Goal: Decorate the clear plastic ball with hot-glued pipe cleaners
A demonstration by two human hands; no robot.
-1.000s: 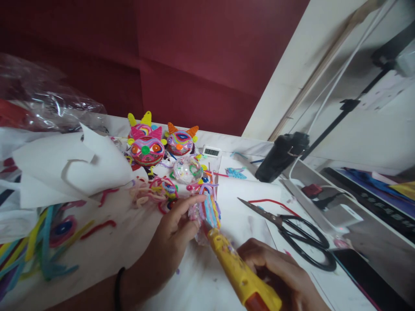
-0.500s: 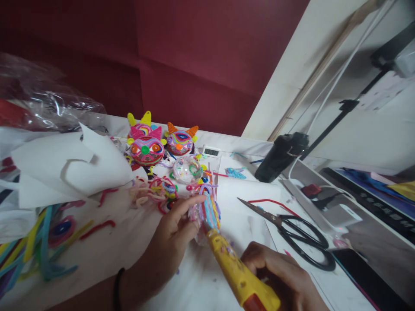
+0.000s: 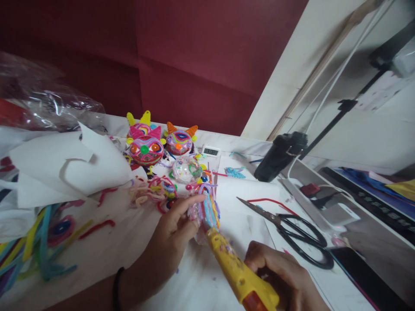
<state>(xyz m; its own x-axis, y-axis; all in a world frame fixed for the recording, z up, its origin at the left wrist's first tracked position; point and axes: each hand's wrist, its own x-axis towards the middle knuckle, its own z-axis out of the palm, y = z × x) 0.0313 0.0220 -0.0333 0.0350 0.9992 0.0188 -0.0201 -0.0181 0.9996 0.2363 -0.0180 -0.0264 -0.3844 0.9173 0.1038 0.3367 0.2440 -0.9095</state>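
Fuzzy pipe-cleaner piece (image 3: pixel 208 211) on table (image 3: pixel 194 283), pinched at its edge by left hand (image 3: pixel 170 235). Right hand (image 3: pixel 283 276) fisted round glue gun (image 3: pixel 236 270), nozzle touching piece. Likely light, soft, bendy; grip edges, away from glue.

The yellow plastic glue gun (image 3: pixel 240 276) is smooth and slightly glossy, flecked with small spots (pink and pale ones). The striped pipe-cleaner piece (image 3: pixel 209 211) at its tip is fuzzy and matt. The black-handled scissors (image 3: pixel 278 220) have dull grey metal blades and shiny plastic loops. The crumpled clear plastic bag (image 3: pixel 48 103) glints. The white paper sheet (image 3: pixel 65 168) is matt and creased. The white desk (image 3: pixel 201 280) looks smooth and smudged.
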